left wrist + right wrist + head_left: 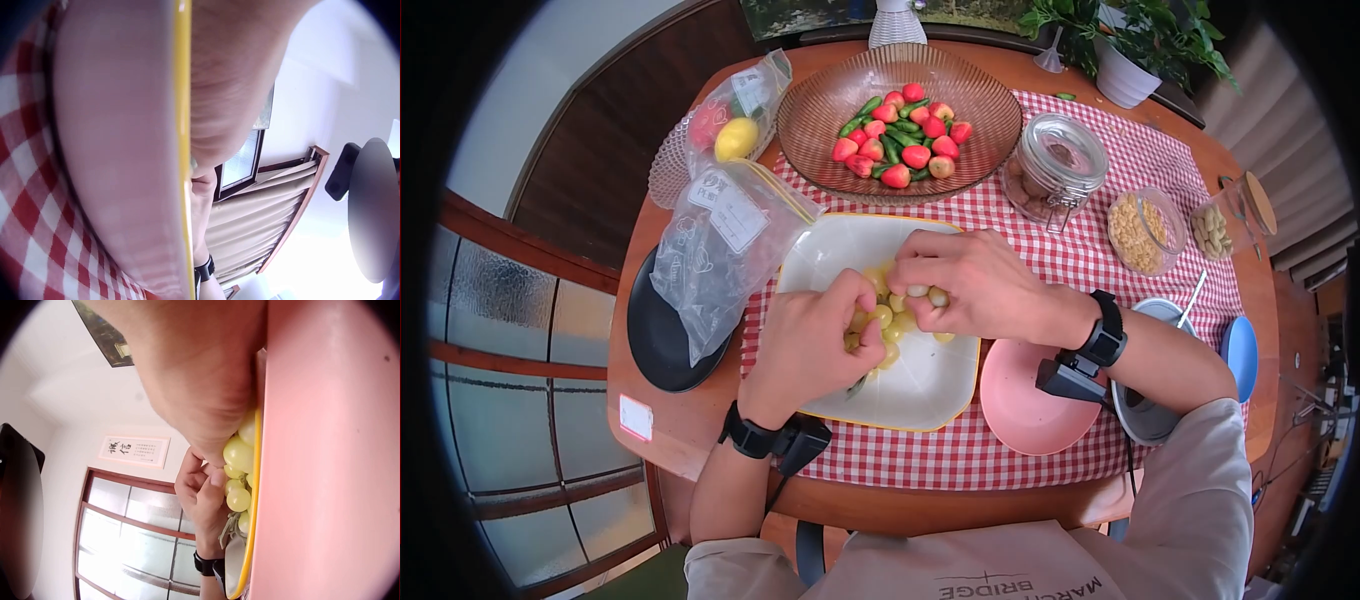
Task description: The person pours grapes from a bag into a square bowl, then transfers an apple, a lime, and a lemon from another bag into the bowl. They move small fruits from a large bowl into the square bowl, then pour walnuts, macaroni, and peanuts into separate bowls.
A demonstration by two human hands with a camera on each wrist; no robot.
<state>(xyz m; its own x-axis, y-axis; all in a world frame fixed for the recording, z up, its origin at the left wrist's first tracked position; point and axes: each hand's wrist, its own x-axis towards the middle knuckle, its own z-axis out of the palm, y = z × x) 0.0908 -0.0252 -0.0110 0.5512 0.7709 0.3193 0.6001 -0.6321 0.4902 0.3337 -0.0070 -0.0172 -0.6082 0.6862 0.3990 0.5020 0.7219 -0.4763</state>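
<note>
A bunch of green grapes point(885, 318) lies on a white tray point(940, 392) with a yellow rim. My left hand point(808, 340) grips the bunch's left side with curled fingers and thumb. From the right, my right hand point(970, 285) is curled round a couple of grapes point(938, 297). In the right wrist view, the left hand point(203, 494) is beside the grapes point(238, 500), above a stem, and the right hand point(194, 375) covers others. The tray's rim point(182, 125) hides the grapes in the left wrist view; the left hand point(231, 81) reaches over it.
A pink bowl point(1040, 400) stands right of the tray, and a black plate point(670, 325) lies left, partly under a plastic bag point(725, 230). Behind are a large glass bowl point(800, 130) of red fruit and green peppers, a lidded jar point(1050, 165) and a nut container point(1140, 230).
</note>
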